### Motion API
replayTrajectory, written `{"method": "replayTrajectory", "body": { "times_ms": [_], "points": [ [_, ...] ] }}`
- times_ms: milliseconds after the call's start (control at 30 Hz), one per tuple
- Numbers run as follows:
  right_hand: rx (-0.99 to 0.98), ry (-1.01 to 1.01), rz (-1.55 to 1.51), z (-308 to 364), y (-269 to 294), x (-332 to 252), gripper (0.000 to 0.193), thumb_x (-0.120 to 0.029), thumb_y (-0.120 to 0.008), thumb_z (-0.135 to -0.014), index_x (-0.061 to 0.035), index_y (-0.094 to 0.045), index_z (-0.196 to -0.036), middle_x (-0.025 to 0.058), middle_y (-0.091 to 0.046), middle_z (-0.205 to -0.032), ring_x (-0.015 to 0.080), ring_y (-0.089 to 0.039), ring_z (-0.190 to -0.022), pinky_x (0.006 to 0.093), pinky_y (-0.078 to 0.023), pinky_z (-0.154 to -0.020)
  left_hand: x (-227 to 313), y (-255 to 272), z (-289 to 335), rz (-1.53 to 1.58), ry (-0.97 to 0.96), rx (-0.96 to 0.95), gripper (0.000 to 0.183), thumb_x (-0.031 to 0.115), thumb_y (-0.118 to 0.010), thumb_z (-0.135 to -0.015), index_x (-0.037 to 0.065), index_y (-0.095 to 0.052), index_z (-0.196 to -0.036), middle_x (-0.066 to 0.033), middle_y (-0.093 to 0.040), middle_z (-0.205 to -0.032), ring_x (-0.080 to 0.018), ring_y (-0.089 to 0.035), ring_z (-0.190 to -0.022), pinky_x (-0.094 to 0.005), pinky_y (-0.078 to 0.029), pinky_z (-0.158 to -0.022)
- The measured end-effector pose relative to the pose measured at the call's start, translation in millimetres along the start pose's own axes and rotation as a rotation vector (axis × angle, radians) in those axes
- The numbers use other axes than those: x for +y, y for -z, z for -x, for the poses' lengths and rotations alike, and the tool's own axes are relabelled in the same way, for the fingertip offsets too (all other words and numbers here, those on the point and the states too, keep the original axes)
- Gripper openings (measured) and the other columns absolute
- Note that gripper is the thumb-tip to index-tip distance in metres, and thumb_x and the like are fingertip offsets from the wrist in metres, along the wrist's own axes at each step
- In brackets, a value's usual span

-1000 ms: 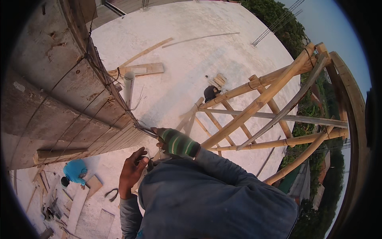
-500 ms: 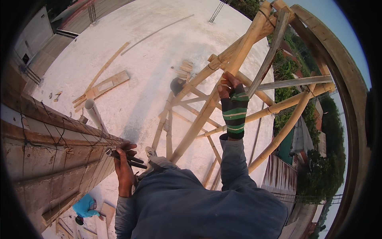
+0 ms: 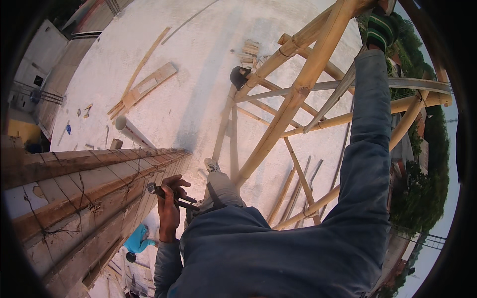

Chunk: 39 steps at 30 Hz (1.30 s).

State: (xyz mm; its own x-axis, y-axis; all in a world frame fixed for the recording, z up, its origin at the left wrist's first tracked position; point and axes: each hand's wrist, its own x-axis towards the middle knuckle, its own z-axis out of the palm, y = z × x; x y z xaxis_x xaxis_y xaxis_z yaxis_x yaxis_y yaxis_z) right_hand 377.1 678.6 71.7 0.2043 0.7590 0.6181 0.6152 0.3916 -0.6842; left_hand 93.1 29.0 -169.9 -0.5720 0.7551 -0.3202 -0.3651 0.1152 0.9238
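In my left hand (image 3: pixel 169 206) is a pair of dark metal pincers (image 3: pixel 191 202), its jaws pointing left and its handles right, with my fingers closed round it. The hand hangs beside the wire-tied wooden formwork (image 3: pixel 107 171). My right arm is stretched up to the upper right, where my right hand (image 3: pixel 382 31) wears a green and black striped fingerless glove. Its fingers, partly cut off by the top edge, appear closed on the upper end of a grey wooden strip (image 3: pixel 343 89). This strip crosses the bamboo scaffold (image 3: pixel 298 97).
A white pipe (image 3: pixel 130 130) stands behind the formwork. Planks (image 3: pixel 149 84) lie on the pale slab far below. A dark cap (image 3: pixel 239 77) hangs on the scaffold. Lower left, a person in a blue top (image 3: pixel 136 241) bends down. Trees and roofs lie beyond the slab at right.
My right hand has moved up and right, from beside the thick bamboo pole to the strip's upper end. My left hand still holds the pincers. The whole view has shifted.
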Motion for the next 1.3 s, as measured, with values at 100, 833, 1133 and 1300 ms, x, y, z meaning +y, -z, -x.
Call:
{"method": "replayTrajectory", "body": {
  "times_ms": [100,833,1133,1300],
  "points": [
    [0.005,0.011,-0.028,2.1,5.5,5.7,0.048,-0.039,-0.077,-0.093,0.0016,-0.069,-0.119,0.0083,-0.073,-0.1,0.0141,-0.066,-0.09,0.0305,-0.053,-0.079,-1.5,0.4,-4.4,-0.019,0.034,-0.006,0.06,0.054,-0.033,-0.11,0.001,-0.056,-0.128,-0.0101,-0.067,-0.104,-0.0125,-0.053,-0.081,-0.0278,-0.044,-0.078],
    [0.008,0.196,0.114,173.9,-69.2,-54.8,0.053,-0.043,-0.082,-0.078,0.0025,-0.069,-0.102,0.0201,-0.073,-0.092,0.0375,-0.072,-0.087,0.0472,-0.056,-0.08,-0.8,-11.9,-36.9,0.126,0.069,0.01,0.052,0.047,-0.036,-0.112,0.003,-0.057,-0.127,-0.009,-0.068,-0.098,-0.0109,-0.052,-0.075,-0.0274,-0.045,-0.071],
    [-0.045,0.315,0.022,179.3,-70.8,-39.0,0.05,-0.031,-0.083,-0.08,0.003,-0.063,-0.111,0.0183,-0.071,-0.09,0.0333,-0.071,-0.084,0.0427,-0.056,-0.076,12.8,-62.8,-109.8,0.045,0.101,0.058,0.035,0.031,-0.059,-0.106,-0.001,-0.063,-0.119,-0.0079,-0.066,-0.098,-0.0104,-0.052,-0.073,-0.0284,-0.046,-0.067],
    [-0.098,0.206,-0.117,187.9,-67.0,-40.4,0.052,-0.03,-0.083,-0.08,0.0034,-0.062,-0.113,0.0191,-0.071,-0.091,0.0347,-0.071,-0.084,0.043,-0.056,-0.076,42.2,-125.2,-188.6,0.121,0.103,-0.023,0.027,0.026,-0.063,-0.104,0.0,-0.065,-0.11,-0.009,-0.066,-0.099,-0.0122,-0.052,-0.071,-0.0302,-0.046,-0.069]
  ]
}}
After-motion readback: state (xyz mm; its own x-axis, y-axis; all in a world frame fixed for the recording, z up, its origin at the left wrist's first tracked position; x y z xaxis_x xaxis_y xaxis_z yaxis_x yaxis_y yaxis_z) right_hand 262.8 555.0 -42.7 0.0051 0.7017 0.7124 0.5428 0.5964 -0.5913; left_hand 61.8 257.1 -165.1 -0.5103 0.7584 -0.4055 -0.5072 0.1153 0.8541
